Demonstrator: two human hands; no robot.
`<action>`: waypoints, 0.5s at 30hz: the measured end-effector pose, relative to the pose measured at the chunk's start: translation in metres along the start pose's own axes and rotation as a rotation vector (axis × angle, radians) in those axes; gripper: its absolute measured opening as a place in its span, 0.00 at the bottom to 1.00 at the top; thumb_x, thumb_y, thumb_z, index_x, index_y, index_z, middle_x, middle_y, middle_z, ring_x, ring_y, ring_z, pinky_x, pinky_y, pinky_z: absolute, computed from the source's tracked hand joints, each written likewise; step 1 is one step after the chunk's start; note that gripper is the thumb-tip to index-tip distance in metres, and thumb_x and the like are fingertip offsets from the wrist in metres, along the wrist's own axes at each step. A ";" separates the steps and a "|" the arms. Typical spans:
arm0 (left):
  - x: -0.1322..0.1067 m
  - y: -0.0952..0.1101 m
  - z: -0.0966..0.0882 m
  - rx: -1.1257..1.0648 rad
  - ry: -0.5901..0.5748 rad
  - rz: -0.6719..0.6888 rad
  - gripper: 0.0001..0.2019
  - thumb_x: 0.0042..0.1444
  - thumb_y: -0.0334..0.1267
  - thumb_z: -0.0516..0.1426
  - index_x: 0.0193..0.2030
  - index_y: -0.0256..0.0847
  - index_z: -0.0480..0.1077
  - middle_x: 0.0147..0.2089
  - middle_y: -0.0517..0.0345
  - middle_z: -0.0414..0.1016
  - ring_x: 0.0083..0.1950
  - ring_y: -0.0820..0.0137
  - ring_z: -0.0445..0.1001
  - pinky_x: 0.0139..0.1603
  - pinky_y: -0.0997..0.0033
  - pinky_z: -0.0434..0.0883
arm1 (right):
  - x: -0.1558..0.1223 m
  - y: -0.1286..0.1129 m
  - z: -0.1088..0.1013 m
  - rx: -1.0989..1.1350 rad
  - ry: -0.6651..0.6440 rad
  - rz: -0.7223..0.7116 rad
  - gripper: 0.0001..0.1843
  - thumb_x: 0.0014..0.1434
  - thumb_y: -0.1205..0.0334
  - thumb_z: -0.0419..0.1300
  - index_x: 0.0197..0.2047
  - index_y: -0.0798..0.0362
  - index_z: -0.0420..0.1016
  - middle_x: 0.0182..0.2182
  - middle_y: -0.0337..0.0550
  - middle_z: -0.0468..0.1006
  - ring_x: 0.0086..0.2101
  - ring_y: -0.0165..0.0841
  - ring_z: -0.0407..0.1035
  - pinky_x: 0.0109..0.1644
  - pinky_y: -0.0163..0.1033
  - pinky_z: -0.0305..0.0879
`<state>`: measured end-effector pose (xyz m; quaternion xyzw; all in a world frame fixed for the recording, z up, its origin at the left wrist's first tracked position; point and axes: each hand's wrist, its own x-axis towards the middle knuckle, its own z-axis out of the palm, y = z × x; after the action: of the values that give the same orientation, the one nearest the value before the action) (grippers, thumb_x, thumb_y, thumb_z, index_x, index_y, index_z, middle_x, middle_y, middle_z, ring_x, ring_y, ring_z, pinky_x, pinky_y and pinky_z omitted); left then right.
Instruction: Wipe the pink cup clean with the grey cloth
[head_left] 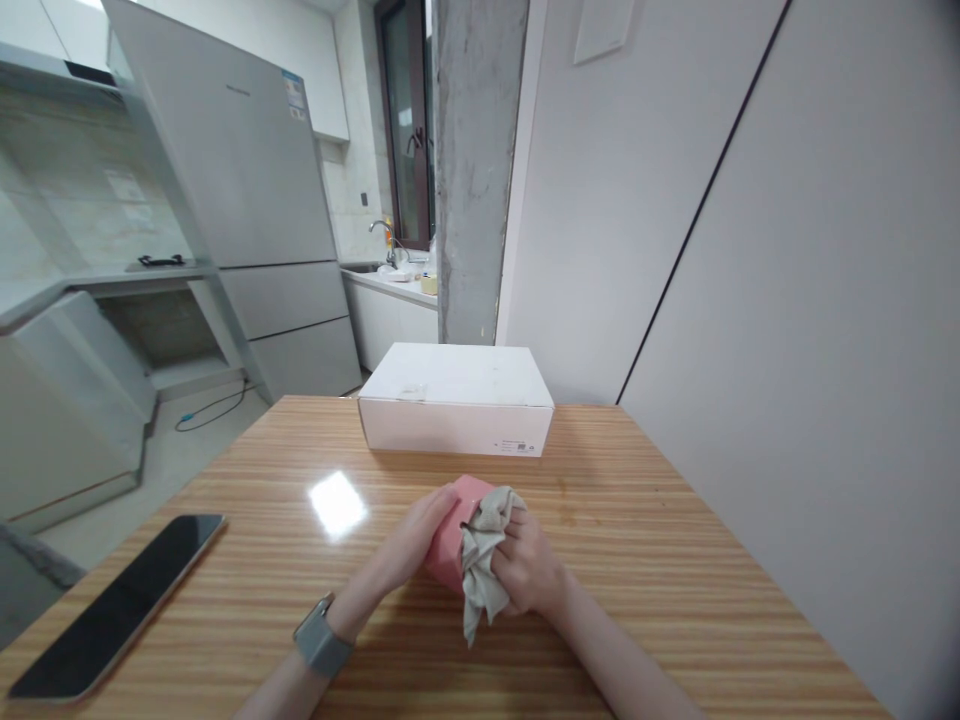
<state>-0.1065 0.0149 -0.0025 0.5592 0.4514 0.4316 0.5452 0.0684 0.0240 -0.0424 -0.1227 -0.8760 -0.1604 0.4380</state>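
Observation:
A pink faceted object [448, 548], its exact kind unclear, is tilted above the wooden table in front of me. My left hand [414, 535] grips it from the left, fingers along its upper side. In my right hand [527, 562] is a bunched grey cloth [484, 545], the fingers curled tightly into it. The cloth presses against the right side of the pink object and covers part of it, and one end hangs down. A grey-banded watch [324, 640] is on my left wrist.
Behind my hands a white box [456, 425] lies on the wooden table [645, 600]. A dark-screened phone [120, 605] rests at the table's left edge. Beyond are a grey fridge [225, 150], a sink counter and a pale wall [787, 300] on the right.

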 end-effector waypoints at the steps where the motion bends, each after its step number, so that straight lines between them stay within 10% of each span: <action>1: -0.001 0.000 0.001 0.001 -0.023 0.013 0.16 0.60 0.44 0.54 0.50 0.37 0.68 0.52 0.53 0.70 0.50 0.60 0.71 0.50 0.57 0.70 | -0.001 0.001 -0.001 0.013 -0.001 0.032 0.14 0.56 0.55 0.48 0.29 0.53 0.70 0.20 0.44 0.71 0.27 0.37 0.68 0.38 0.45 0.63; 11: -0.007 0.003 0.005 -0.009 -0.270 0.146 0.25 0.59 0.46 0.55 0.61 0.41 0.61 0.62 0.51 0.65 0.62 0.60 0.62 0.64 0.61 0.56 | -0.013 0.011 -0.014 -0.011 0.116 0.399 0.10 0.52 0.59 0.45 0.25 0.50 0.64 0.21 0.43 0.67 0.26 0.38 0.63 0.32 0.44 0.60; 15: -0.005 0.002 0.003 -0.160 -0.287 0.075 0.22 0.56 0.46 0.58 0.54 0.39 0.65 0.54 0.51 0.71 0.55 0.60 0.68 0.56 0.62 0.64 | -0.011 0.011 -0.012 -0.051 0.145 0.227 0.15 0.56 0.54 0.44 0.26 0.50 0.66 0.20 0.42 0.67 0.25 0.38 0.63 0.32 0.45 0.60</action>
<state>-0.1040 0.0097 -0.0002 0.5862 0.3119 0.4020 0.6304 0.0875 0.0283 -0.0426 -0.2203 -0.8182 -0.1401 0.5123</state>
